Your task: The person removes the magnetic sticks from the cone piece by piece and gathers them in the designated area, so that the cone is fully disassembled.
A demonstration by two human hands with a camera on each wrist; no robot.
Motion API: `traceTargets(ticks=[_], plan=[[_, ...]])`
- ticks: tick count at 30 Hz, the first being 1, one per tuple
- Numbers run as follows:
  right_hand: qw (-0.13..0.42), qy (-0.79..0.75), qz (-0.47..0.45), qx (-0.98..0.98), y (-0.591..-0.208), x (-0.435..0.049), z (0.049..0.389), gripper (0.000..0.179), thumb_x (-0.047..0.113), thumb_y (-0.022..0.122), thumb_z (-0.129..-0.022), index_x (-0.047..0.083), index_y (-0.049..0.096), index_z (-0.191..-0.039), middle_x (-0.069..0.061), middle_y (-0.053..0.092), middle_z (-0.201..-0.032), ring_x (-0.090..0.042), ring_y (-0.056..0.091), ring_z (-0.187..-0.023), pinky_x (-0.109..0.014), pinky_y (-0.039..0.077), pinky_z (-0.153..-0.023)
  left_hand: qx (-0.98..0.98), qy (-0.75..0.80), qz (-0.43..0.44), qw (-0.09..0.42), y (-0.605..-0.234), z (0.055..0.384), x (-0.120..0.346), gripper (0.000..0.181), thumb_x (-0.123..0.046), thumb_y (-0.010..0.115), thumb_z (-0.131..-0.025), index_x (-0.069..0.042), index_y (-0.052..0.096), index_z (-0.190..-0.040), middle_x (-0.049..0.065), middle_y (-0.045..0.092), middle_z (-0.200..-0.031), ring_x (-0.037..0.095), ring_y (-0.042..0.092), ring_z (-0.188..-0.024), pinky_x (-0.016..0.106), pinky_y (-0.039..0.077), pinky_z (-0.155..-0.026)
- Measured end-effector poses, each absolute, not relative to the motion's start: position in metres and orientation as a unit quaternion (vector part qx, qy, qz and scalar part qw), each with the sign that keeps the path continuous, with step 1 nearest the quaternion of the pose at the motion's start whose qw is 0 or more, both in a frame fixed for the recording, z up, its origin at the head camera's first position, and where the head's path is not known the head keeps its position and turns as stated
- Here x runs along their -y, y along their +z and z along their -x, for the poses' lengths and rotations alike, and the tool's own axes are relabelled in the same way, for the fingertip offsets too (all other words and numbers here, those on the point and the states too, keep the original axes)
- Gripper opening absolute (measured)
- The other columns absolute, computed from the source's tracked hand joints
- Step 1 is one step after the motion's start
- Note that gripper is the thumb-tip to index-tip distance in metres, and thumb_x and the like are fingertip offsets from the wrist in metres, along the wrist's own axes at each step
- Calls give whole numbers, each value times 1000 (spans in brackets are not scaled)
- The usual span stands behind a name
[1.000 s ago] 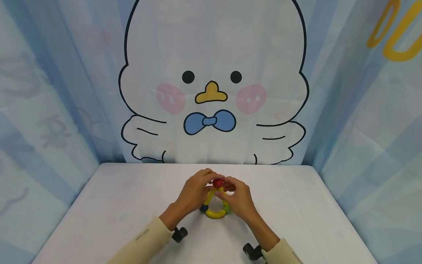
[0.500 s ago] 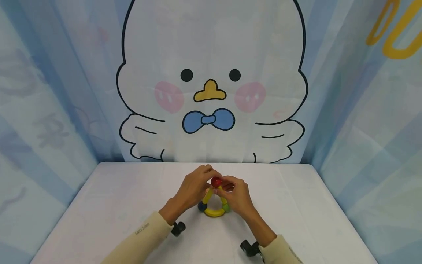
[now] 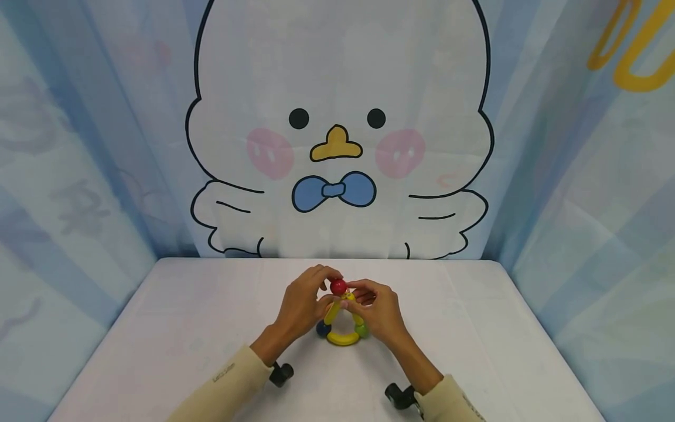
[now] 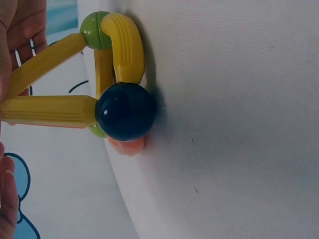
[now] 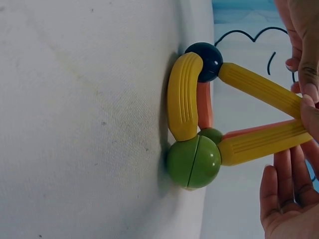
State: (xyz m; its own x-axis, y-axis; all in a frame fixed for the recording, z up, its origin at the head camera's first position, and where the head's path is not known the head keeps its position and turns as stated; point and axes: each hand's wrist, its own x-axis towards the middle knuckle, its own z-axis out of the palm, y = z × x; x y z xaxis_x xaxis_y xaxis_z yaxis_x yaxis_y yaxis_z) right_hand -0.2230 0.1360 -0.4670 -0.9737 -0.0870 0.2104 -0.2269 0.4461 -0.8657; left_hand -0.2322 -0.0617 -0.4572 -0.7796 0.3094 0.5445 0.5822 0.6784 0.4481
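A frame of magnetic rods and balls stands on the table, with several yellow rods (image 5: pixel 183 94), a dark blue ball (image 4: pixel 126 111) at its left corner and a green ball (image 5: pixel 193 162) at its right. Two sloping yellow rods meet at the top, where my right hand (image 3: pixel 383 312) pinches their ends between thumb and fingers. My left hand (image 3: pixel 302 302) holds a red ball (image 3: pixel 338 286) between thumb and forefinger, just left of and above those ends. Behind show orange rods (image 5: pixel 205 105) and a second green ball (image 5: pixel 211 134). Fingers partly hide the apex.
The white table (image 3: pixel 211 328) lies under the frame. Behind it hangs a curtain (image 3: pixel 337 70) printed with a cartoon bird, and more curtain closes in both sides. Black wrist cameras (image 3: pixel 401 397) sit under both wrists.
My left hand has moved the red ball left and slightly up from the top of the frame, uncovering the yellow rod ends. My right hand stays at the apex.
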Motion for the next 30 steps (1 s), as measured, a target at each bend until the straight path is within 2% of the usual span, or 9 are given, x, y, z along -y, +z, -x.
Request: traceTargets(ticks=[11, 20, 30], plan=[[61, 518, -92, 848, -467, -135, 222, 33, 21, 87, -89, 18, 80, -121, 0, 72, -94, -15, 67, -86, -15, 57, -83, 898, -334, 188, 216, -458, 230, 81, 44, -21, 90, -86, -21, 71, -126, -2, 74, -115, 14, 66, -97, 23, 58, -75], [62, 513, -80, 852, -468, -135, 222, 31, 19, 87, -89, 21, 80, -119, 1, 71, -96, -15, 66, -88, -16, 56, -83, 903, -348, 146, 206, -464, 229, 107, 46, -17, 92, -84, -19, 73, -126, 0, 71, -113, 15, 64, -96, 25, 57, -75], [62, 519, -82, 849, -467, -135, 220, 31, 17, 87, -89, 19, 80, -119, 1, 71, -97, -14, 66, -89, -16, 56, -82, 917, -334, 105, 190, -480, 231, 146, 49, -14, 94, -82, -15, 73, -126, 3, 73, -114, 19, 64, -97, 33, 56, -80]])
